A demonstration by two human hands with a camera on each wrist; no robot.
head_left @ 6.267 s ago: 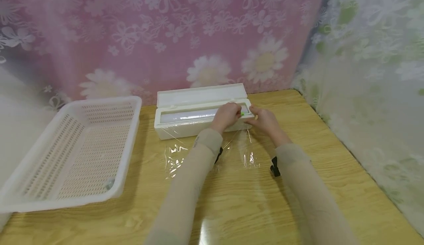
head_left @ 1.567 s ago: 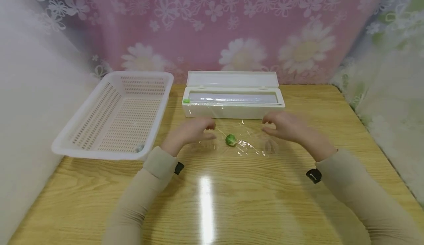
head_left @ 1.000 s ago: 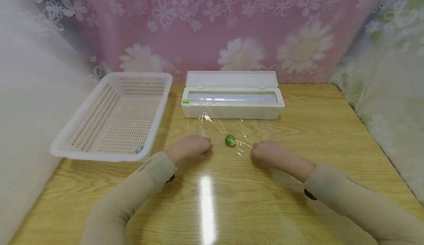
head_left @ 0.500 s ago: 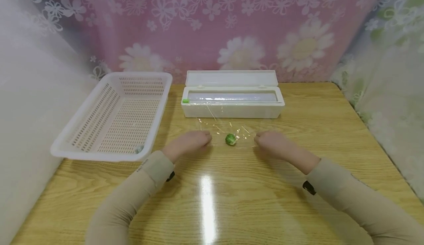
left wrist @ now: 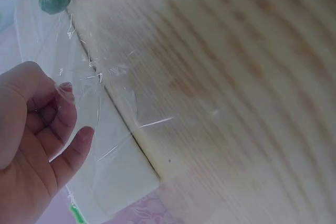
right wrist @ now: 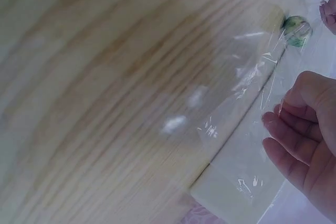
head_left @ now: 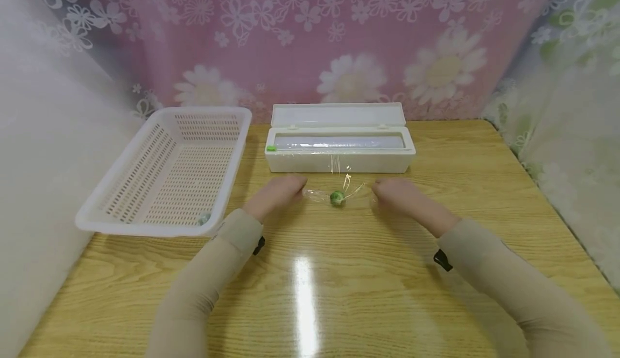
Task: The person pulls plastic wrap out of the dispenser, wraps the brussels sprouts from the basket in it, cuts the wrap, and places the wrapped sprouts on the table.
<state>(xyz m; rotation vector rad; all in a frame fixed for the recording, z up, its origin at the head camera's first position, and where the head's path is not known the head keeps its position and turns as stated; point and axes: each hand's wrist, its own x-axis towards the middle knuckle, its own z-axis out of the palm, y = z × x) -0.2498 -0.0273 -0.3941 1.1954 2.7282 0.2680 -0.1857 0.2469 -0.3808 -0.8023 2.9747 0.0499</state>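
Observation:
A small green Brussels sprout [head_left: 337, 198] sits on the table in front of the white cling film dispenser [head_left: 341, 162], with clear cling film [head_left: 316, 195] drawn over it. On its left, my left hand [head_left: 278, 194] pinches one part of the film between thumb and forefinger; the left wrist view shows the film bunched at the fingertips [left wrist: 65, 88]. Across from it, my right hand [head_left: 407, 199] pinches the film too, its other fingers loosely curled in the right wrist view. Film runs from the dispenser's front edge, where a green slider [head_left: 271, 148] stands at the left end.
The dispenser's lid [head_left: 339, 114] stands raised against the flowered curtain [head_left: 300, 40]. A white slotted basket [head_left: 236, 169] is at the left, with a small pale greenish item [head_left: 204, 218] in its near right corner. Wooden table [head_left: 368, 282] extends in front.
Both hands have moved away from the body toward the dispenser, bringing the film's near edge over the sprout. Compared with the oldest frame, the sprout is on the table and the slider is at the left.

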